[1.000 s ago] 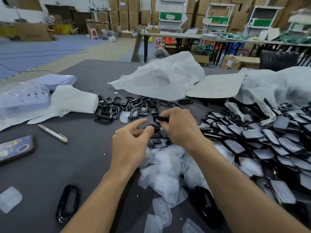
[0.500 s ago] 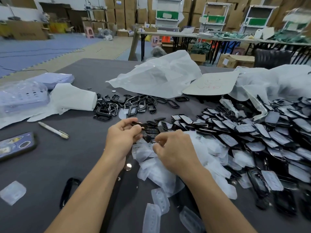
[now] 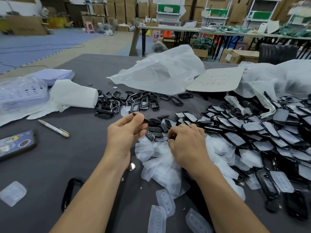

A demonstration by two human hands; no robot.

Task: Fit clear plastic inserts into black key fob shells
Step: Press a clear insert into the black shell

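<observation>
Nearest the cam, a few loose clear inserts point(image 3: 165, 201) lay flat on the gray table point(image 3: 50, 169) btw the two forearms. One stray insert point(image 3: 13, 193) sat off at the left edge. A black oval frame point(image 3: 69, 190) lay just beside the left forearm, and a small silver disc point(image 3: 131, 166) was near that wrist.

The right hand point(image 3: 186, 145) was knuckles-up w/ fingers curled down into the insert pile point(image 3: 161, 167). Fingertips were hidden, so I couldn't tell if it actually had hold of anything.

The left hand point(image 3: 125, 130) was pinching a thin black shell point(image 3: 147, 121) btw thumb and fingers, w/ the piece poking out to the right. A few loose black pieces point(image 3: 155, 129) lay on the table btw the hands.

Off to the left were a phone point(image 3: 16, 143) and a white pen point(image 3: 53, 128). The whole right side was a big heap of shells point(image 3: 252, 132), most w/ a clear insert on top.

Further back was a bunch of empty black frames point(image 3: 121, 103), touching a white paper roll point(image 3: 74, 94). A purple basket point(image 3: 21, 93) wrapped in plastic sat left of the roll. Behind the frames were a crumpled plastic bag point(image 3: 161, 71) and a cardboard sheet point(image 3: 215, 79) w/ red writing.

Way in the back: folding tables point(image 3: 168, 28) and stacked cardboard boxes point(image 3: 121, 9).
</observation>
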